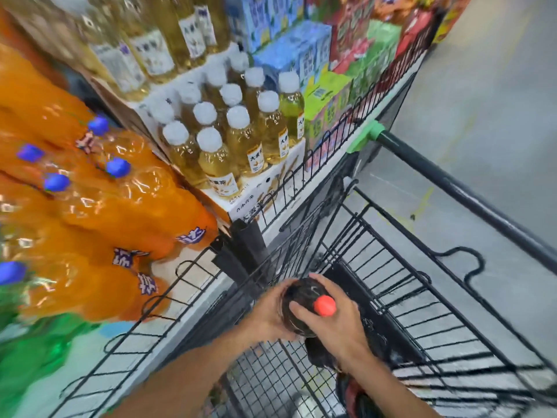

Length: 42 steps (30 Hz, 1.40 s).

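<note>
Left hand (269, 312), right hand (342, 328), fingers clamped round dark bottle (301, 292), label hidden, above cart (470, 198)

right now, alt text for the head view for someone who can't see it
The left hand and right hand grip a dark bottle with a red cap above a black wire shopping cart. To the left are orange soda bottles and pale tea bottles.

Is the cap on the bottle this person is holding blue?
No, the dark bottle gripped by the left hand and right hand has a red cap; blue caps sit on the orange bottles.
</note>
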### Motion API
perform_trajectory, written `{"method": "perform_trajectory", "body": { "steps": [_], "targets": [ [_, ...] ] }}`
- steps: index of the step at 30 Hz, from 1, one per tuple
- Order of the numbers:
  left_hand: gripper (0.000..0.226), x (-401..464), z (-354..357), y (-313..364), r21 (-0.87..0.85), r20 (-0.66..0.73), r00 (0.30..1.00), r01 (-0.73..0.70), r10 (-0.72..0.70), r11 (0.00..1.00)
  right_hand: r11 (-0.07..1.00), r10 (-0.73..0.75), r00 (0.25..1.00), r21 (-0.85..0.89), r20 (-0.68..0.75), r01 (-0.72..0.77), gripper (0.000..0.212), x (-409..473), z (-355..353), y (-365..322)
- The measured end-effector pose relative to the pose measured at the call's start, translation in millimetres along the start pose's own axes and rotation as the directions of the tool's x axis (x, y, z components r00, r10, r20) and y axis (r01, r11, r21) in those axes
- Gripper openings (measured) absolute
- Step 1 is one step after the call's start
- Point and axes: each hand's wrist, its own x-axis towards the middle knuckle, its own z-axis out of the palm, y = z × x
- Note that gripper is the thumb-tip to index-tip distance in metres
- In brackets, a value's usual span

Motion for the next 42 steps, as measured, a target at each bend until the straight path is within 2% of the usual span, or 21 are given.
{"method": "perform_trajectory", "body": {
  "steps": [2, 3, 4, 5, 7, 9, 15, 19, 23, 27, 30, 31, 33, 38, 42],
  "targets": [
    [0.027, -24, -5, 33, -0.054, 0.003, 1.0, -0.005, 0.005, 0.999, 0.999, -0.039, 0.999, 0.009, -0.005, 0.039, 0.073, -12, -13, -32],
    [0.027, -41, -10, 53, -0.01, -0.058, 0.998, 0.005, -0.006, 1.0, 0.998, -0.067, 0.998, 0.01, -0.007, 0.067, 0.074, -19, -19, -48],
    [0.037, -51, -10, 68, 0.039, -0.058, 0.998, -0.008, 0.01, 0.999, 0.995, -0.096, 0.995, 0.006, -0.009, 0.096, 0.076, -26, -25, -65],
    [0.057, -61, -11, 78, 0.109, -0.079, 0.996, -0.042, 0.051, 0.993, 0.991, -0.133, 0.991, 0.001, -0.01, 0.133, 0.077, -34, -31, -82],
    [0.099, -86, -20, 101, 0.133, -0.063, 0.992, -0.101, 0.11, 0.986, 0.979, -0.203, 0.979, -0.003, -0.01, 0.203, 0.077, -50, -40, -114],
    [0.112, -109, -29, 118, 0.181, -0.047, 0.981, -0.178, 0.189, 0.967, 0.964, -0.266, 0.964, -0.021, -0.017, 0.266, 0.078, -68, -46, -143],
    [0.101, -205, -41, 180, 0.201, -0.119, 0.93, -0.32, 0.348, 0.926, 0.913, -0.406, 0.914, -0.039, -0.005, 0.405, 0.078, -121, -42, -213],
    [0.098, -270, -65, 181, 0.261, -0.216, 0.866, -0.395, 0.452, 0.881, 0.868, -0.494, 0.868, -0.039, 0.04, 0.496, 0.072, -162, -17, -249],
    [0.093, -347, -98, 155, 0.172, -0.322, 0.835, -0.413, 0.447, 0.894, 0.8, -0.589, 0.798, -0.053, 0.128, 0.598, 0.073, -214, 34, -281],
    [0.099, -431, -142, 99, 0.18, -0.459, 0.771, -0.406, 0.442, 0.896, 0.747, -0.636, 0.738, -0.06, 0.225, 0.662, 0.072, -279, 105, -308],
    [0.073, -503, -173, 53, 0.107, -0.541, 0.743, -0.403, 0.394, 0.909, 0.725, -0.651, 0.698, -0.026, 0.3, 0.688, 0.065, -334, 163, -324],
    [0.077, -528, -180, 44, 0.094, -0.577, 0.729, -0.388, 0.367, 0.917, 0.722, -0.648, 0.685, -0.018, 0.332, 0.692, 0.063, -351, 183, -328],
    [0.101, -578, -191, 19, 0.177, -0.659, 0.659, -0.332, 0.362, 0.927, 0.703, -0.654, 0.649, -0.006, 0.389, 0.712, 0.067, -385, 222, -337],
    [0.101, -687, -210, -35, 0.238, -0.795, 0.473, -0.332, 0.379, 0.913, 0.637, -0.659, 0.526, 0.026, 0.538, 0.771, 0.062, -461, 307, -351],
    [0.102, -747, -221, -73, 0.19, -0.869, 0.39, -0.305, 0.305, 0.933, 0.581, -0.653, 0.419, 0.061, 0.631, 0.812, 0.067, -506, 362, -359]
  ]
}}
